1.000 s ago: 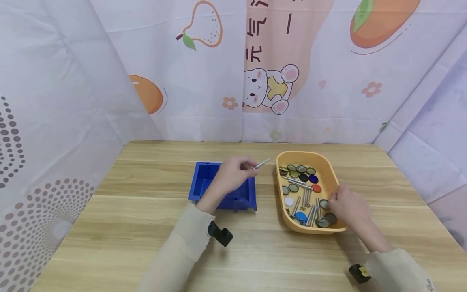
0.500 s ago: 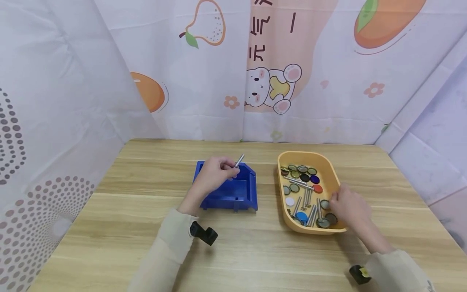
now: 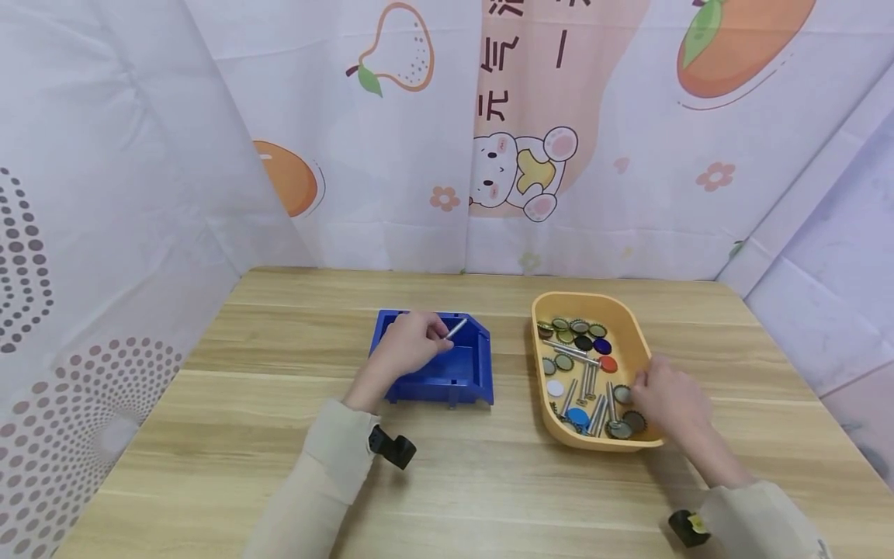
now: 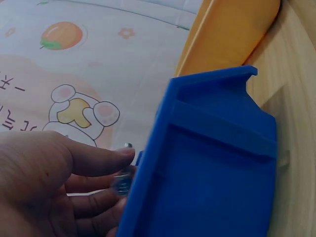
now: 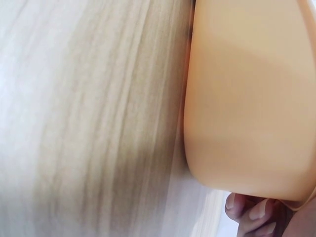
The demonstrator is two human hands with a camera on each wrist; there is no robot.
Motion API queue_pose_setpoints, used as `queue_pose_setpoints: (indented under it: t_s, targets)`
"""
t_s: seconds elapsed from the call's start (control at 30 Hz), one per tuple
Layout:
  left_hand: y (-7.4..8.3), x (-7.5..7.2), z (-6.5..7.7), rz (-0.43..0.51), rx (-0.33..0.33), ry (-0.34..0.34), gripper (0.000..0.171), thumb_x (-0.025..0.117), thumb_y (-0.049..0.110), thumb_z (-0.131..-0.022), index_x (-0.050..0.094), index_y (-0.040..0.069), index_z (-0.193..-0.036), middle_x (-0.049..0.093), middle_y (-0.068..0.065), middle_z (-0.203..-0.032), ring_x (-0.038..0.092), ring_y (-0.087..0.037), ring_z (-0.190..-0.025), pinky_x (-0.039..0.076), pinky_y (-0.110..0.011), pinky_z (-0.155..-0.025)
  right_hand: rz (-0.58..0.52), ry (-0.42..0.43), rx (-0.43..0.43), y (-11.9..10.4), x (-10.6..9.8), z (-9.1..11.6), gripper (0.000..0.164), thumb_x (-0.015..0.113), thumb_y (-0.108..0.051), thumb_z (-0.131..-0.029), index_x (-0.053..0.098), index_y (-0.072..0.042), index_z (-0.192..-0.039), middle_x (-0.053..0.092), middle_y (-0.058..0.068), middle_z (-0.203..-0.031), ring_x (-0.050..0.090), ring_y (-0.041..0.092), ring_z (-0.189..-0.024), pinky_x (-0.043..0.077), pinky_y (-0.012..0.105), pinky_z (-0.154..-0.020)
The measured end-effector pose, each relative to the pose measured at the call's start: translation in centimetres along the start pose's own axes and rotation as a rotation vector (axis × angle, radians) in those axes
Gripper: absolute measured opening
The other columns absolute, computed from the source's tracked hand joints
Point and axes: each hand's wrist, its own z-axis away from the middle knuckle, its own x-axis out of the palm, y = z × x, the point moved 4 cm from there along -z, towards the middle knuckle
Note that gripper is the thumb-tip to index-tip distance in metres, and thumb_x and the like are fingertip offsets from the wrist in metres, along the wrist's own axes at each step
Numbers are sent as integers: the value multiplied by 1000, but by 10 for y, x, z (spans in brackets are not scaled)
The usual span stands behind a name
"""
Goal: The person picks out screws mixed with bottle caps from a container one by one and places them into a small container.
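Observation:
My left hand (image 3: 414, 341) pinches a silver metal bolt (image 3: 457, 328) between thumb and fingers. It is over the blue bin (image 3: 484, 363), the bolt's shank pointing up and to the right. In the left wrist view the bolt's end (image 4: 123, 183) shows between the fingers, behind the bin's wall (image 4: 212, 173). My right hand (image 3: 672, 397) grips the right rim of the yellow tray (image 3: 585, 298); in the right wrist view its curled fingers (image 5: 256, 210) show at the tray's edge. Several bolts (image 3: 588, 382) and bottle caps (image 3: 603, 346) lie inside the tray.
Both containers stand on a wooden table (image 3: 279, 373), the tray to the right of the bin with a gap between them. A printed curtain (image 3: 391, 171) hangs behind the table's far edge.
My left hand has carried the bolt leftward from the gap between the containers to over the blue bin, then lowered it slightly. The right hand stays at the tray's rim.

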Motion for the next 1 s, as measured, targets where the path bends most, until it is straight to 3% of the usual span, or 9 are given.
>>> queue_pose_setpoints:
  t_s: [0.2,0.4,0.63,0.83,1.0]
  targets:
    - [0,1,0,-62,-21,13,21,69,24,-92,70,11,-108,70,-3,-94,63,-17,-84,50,-33,-76,5,-2,2,0,0,0,30,36,-25,-99,49,2,-94,52,13,-68,50,25,-59,36,35,-45]
    - [8,2,-4,-29,-4,20,18,68,24,-93,70,12,-107,69,-2,-92,61,-16,-82,48,-30,-73,1,8,-1,0,0,0,30,36,-25,-99,49,1,-92,52,13,-68,50,26,-59,36,36,-45]
    - [29,11,-9,-12,44,-5,17,67,24,-93,70,12,-106,67,-1,-88,59,-15,-77,44,-26,-66,0,20,-2,1,-1,0,30,36,-26,-99,48,0,-91,52,13,-67,50,27,-59,35,38,-46]
    - [50,20,-12,-39,88,-31,21,66,26,-94,70,11,-109,69,-2,-95,62,-15,-84,48,-28,-71,3,18,2,1,-1,0,30,36,-26,-99,48,1,-91,52,13,-67,50,27,-58,36,38,-45]
    - [67,37,-15,-70,145,-27,23,65,26,-94,69,11,-111,70,-1,-98,64,-13,-86,51,-27,-73,5,29,-7,0,0,0,29,36,-25,-98,48,1,-91,52,14,-67,50,27,-58,35,37,-45]
